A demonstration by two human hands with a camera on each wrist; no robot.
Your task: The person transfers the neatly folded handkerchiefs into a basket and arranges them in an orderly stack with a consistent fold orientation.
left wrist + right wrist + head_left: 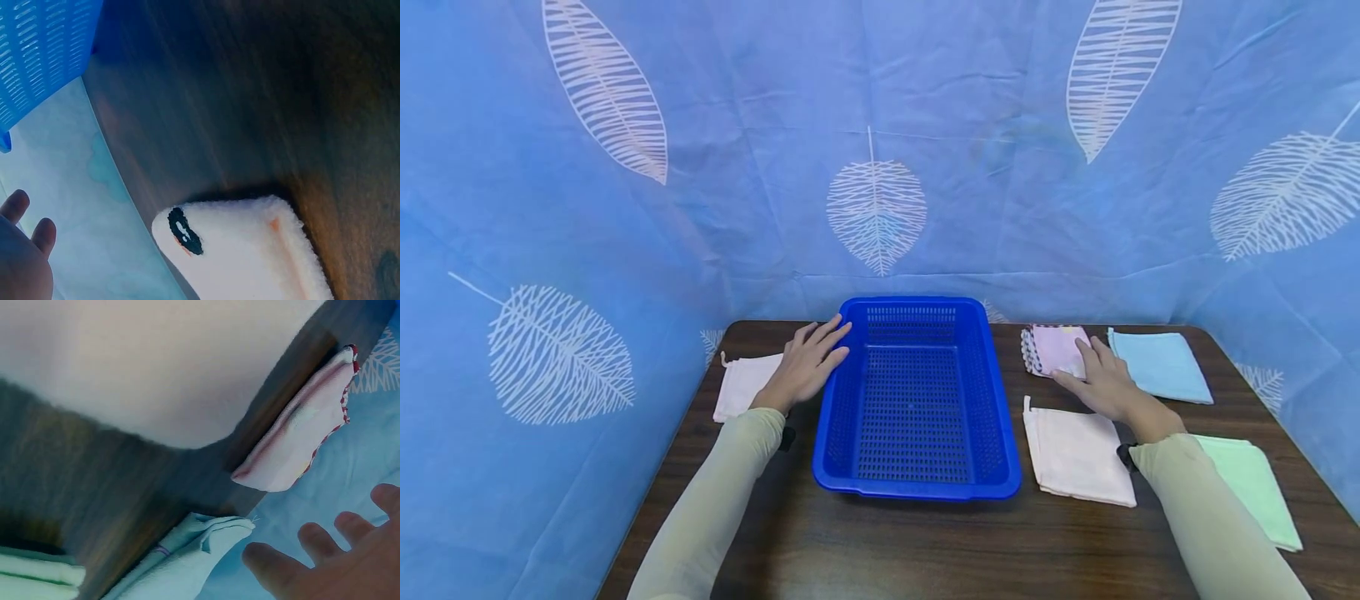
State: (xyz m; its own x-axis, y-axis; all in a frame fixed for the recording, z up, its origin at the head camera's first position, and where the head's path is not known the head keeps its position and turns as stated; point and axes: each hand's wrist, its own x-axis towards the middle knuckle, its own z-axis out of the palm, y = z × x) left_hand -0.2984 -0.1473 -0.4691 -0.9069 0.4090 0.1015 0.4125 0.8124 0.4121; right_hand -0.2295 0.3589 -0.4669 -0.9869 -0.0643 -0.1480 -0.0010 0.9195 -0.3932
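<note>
A blue plastic basket [916, 492] with slotted walls stands at the middle of the table. Beside its left rim my left hand [805, 367] is held with fingers extended, holding nothing; whether it touches the rim I cannot tell. A folded white cloth [741, 387] lies left of that hand, and its dark embroidered mark shows in the left wrist view. My right hand [1105, 385] hovers with spread fingers near a folded pink cloth [1056, 346] with a patterned edge. Close to it lie a folded light blue cloth [1165, 367] and a folded pale pink cloth [1075, 458].
A folded light green cloth [1255, 483] lies at the right, partly behind my right sleeve. Around the dark wooden table [880, 550], a blue curtain [775, 167] with white leaf prints hangs at the back and sides.
</note>
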